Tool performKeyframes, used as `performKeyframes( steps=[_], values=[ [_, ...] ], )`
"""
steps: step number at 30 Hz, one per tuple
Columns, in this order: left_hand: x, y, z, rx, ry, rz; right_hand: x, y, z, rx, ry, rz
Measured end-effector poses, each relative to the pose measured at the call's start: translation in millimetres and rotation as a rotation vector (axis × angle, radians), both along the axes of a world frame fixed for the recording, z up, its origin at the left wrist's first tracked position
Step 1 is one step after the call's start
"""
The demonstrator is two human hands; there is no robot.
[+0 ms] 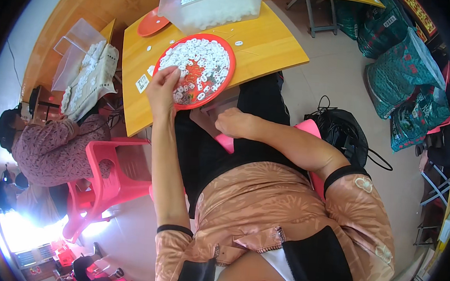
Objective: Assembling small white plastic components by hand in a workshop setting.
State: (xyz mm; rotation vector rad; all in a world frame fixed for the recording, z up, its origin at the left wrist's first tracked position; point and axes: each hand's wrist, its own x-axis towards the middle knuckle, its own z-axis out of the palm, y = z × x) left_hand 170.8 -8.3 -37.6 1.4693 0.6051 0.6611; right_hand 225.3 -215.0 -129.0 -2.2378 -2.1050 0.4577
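Holding left hand (165, 84) over the left side of a round red plate (233, 63), with fingers drawn narrowly together at the small white pieces (202, 49) inside; cannot tell whether pinching one or merely touching. Curling right hand (235, 123) into a loose fist above the lap, just off the near edge of the yellow table (287, 44), apart from the plate; cannot tell whether enclosing anything. On the near part of that table, with rim close to the edge: the plate, strewn with many white, dark-marked pieces, thickest toward the far side, with patterned base showing through between. Just behind, a translucent bin (171, 8) heaped with more white pieces; beside the bin, to the left, a smaller red dish (152, 24). Near the plate, a few loose pieces and some thin sticks (249, 52), plus a white printed label (142, 83) to the left. Further left, a pink chair (127, 186) and a seated person (60, 146) in a patterned top, before a clear bin (67, 64) tipped beside a pale cloth (106, 66). To the right, on the floor, a black mesh bag (338, 137) and bulging green sacks (407, 64).
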Motion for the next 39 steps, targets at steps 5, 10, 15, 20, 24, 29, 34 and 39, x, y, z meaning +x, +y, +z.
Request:
performKeyframes(
  steps=[5, 10, 15, 20, 24, 29, 34, 39],
  values=[
    [-106, -15, -10, -0.324, -0.095, 0.120, 11, 10, 57, 0.097, 0.524, 0.112],
    [-171, -28, -15, -0.491, -0.182, 0.158, 34, 46, 115, 0.472, 0.499, -0.331],
    [-188, -32, 4, -0.552, -0.230, 0.063, 50, 98, 108, 0.502, 0.227, -0.534],
    [-206, -33, 17, -0.549, -0.222, 0.050, 34, 125, 103, 0.407, 0.144, -0.490],
    [-213, -36, 26, -0.544, -0.227, 0.019, 21, 137, 99, 0.380, 0.023, -0.507],
    [-220, -39, 34, -0.565, -0.246, 0.037, 5, 144, 115, 0.266, -0.043, -0.456],
    [-233, -39, 50, -0.584, -0.270, 0.010, -15, 152, 133, 0.141, -0.149, -0.335],
    [-248, -36, 63, -0.624, -0.313, -0.012, -21, 158, 139, 0.094, -0.135, -0.266]
  ],
)
